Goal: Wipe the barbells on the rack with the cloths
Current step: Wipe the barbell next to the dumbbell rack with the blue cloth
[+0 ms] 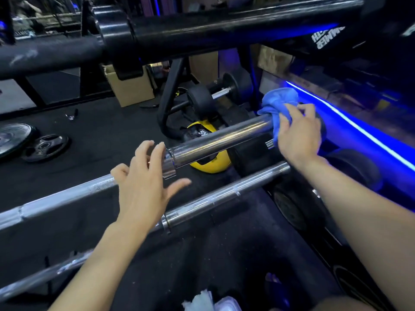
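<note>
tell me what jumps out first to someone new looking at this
The blue cloth stands out, bunched over the far end of a shiny chrome barbell sleeve under the right hand. A glowing blue light strip cuts across the right side. The left hand hovers open by the sleeve's collar, and a thick black bar spans the top.

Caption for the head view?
Right hand wipes chrome barbell sleeve with blue cloth; left hand hovers open.

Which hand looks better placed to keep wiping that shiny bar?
The right hand: it already grips the blue cloth wrapped on the chrome sleeve. The left hand hovers open, holding nothing.
</note>
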